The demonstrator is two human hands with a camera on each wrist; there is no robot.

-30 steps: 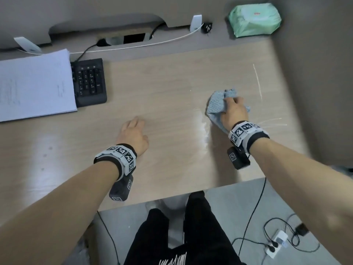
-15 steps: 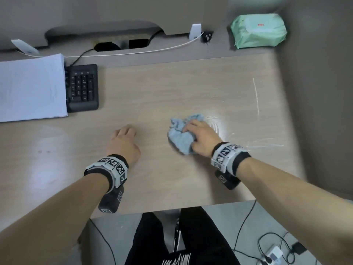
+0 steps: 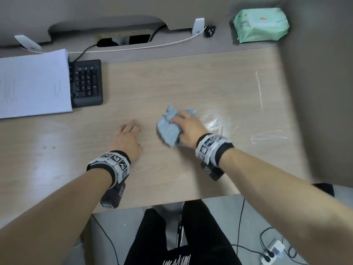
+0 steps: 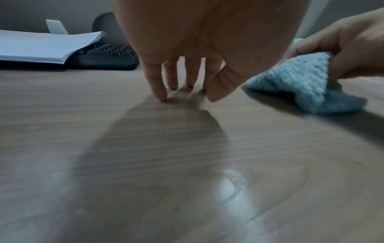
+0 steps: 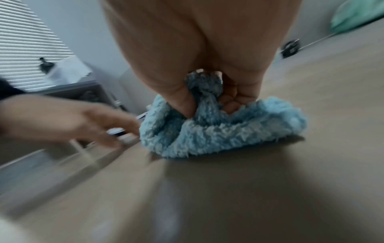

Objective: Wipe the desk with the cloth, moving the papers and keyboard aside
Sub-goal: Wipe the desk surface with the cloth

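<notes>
On the worktop (image 3: 191, 77), near the middle, the right hand (image 3: 188, 127) pressed a bunched blue cloth (image 3: 169, 131) onto the wood. In the right wrist view its fingers (image 5: 182, 102) were curled tight, with a fold of the fluffy cloth (image 5: 218, 128) pinched between thumb and fingers. That hold probably kept the cloth from slipping while it rubbed. Shiny wet streaks (image 3: 212, 123) lay just to the right of it, so that part looked wiped already.

The left hand (image 3: 127, 138) rested beside the cloth, not touching it. Its fingers (image 4: 158, 82) were straight and a little apart, with only the tips on the wood, holding nothing. It likely steadied the person as they leaned in.

The papers (image 3: 34, 85) sat at the far left, lying partly over the black keyboard (image 3: 87, 83). Both were well away from the cloth, likely so they stayed dry and left the wood bare.

A green soft pack (image 3: 261, 23) lay in the far right corner. It had small red marks on top, too tiny to read. The print on the papers was too faint to read as well.
</notes>
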